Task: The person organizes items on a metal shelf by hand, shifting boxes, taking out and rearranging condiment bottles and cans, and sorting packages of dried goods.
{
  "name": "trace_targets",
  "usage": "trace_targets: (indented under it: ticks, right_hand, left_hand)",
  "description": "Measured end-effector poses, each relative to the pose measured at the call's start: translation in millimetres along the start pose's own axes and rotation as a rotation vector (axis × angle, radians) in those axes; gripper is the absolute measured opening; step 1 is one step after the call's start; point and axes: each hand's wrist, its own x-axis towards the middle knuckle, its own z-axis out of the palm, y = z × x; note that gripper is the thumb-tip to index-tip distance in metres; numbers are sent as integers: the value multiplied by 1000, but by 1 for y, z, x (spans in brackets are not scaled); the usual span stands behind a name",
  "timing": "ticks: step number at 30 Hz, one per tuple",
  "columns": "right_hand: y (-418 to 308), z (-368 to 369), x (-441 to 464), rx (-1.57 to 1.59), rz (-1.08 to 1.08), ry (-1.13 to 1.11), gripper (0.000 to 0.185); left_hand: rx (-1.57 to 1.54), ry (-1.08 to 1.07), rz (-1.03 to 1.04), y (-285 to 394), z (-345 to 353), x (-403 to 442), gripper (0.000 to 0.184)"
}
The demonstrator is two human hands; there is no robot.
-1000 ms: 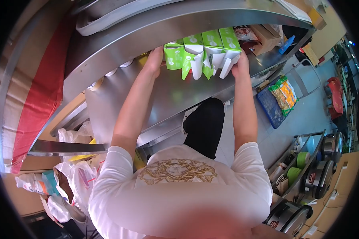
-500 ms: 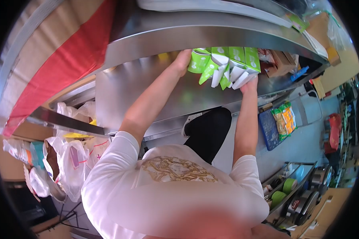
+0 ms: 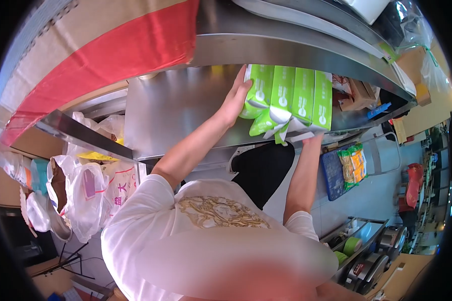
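Note:
A row of several green-and-white packs [image 3: 296, 95], with folded flaps at the near end, is held between both hands over the steel shelf [image 3: 176, 110]. My left hand [image 3: 234, 99] presses on the left side of the row, its thumb on the outermost pack. At the lower right corner, my right hand [image 3: 312, 139] supports the near end from below. Most of its fingers are hidden behind the packs. The far ends of the packs reach under the upper steel shelf [image 3: 296, 47]. What is inside the packs does not show.
A cardboard box with a red band [image 3: 130, 45] stands at upper left. Right of the packs lie a small brown carton [image 3: 359, 94] and a blue item [image 3: 378, 110]. Plastic bags [image 3: 88, 195] hang at left. A blue crate [image 3: 332, 175] with yellow-green packages stands on the floor.
The packs have come out toward me from under the upper shelf, so more of their green tops show. Both hands moved nearer with them, and the camera view shifted slightly.

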Motion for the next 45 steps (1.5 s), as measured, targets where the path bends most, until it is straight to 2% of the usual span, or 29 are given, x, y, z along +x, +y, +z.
trace_targets:
  ticks: [4,5,10,12,13,16,19,22,28,31,34,35,38,45]
  right_hand:
    - [18,4,-26,96,-96,-246,52]
    - [21,7,-33,217,-87,-362,49]
    - [25,15,-44,120,52,-255,46]
    - [28,17,-47,112,115,-241,46]
    - [22,39,-60,-1,81,-217,48]
    - [11,72,-73,-206,-7,-357,51]
    - [16,99,-77,-318,-53,-419,55]
    - [26,119,-78,-401,-38,-494,57]
    - [35,153,-80,-514,-28,-548,62]
    - [33,162,-81,-683,-111,-583,65]
    - [32,177,-92,-841,-214,-644,68]
    - [37,176,-88,-859,-232,-647,70]
    - [43,193,-106,-772,-242,-687,70]
    - [65,212,-120,-501,-88,-728,68]
  left_hand:
    - [23,17,52,10,-13,-45,80]
    - [6,14,78,8,-18,-55,80]
    - [-25,52,124,-7,-45,-84,84]
    - [-129,73,63,-16,-61,-97,84]
    - [-182,82,33,-20,-68,-102,84]
    - [-267,85,-45,-28,-85,-113,81]
    - [-354,160,-118,-27,-99,-123,78]
    - [-170,171,-142,-42,-136,-125,70]
    - [330,148,-344,-8,-173,-132,60]
    - [344,312,-206,-20,-174,-135,57]
    - [528,419,1,-22,-180,-141,51]
    - [609,473,45,-22,-181,-144,45]
    - [806,457,210,-26,-190,-149,42]
    - [776,460,96,-27,-197,-160,40]
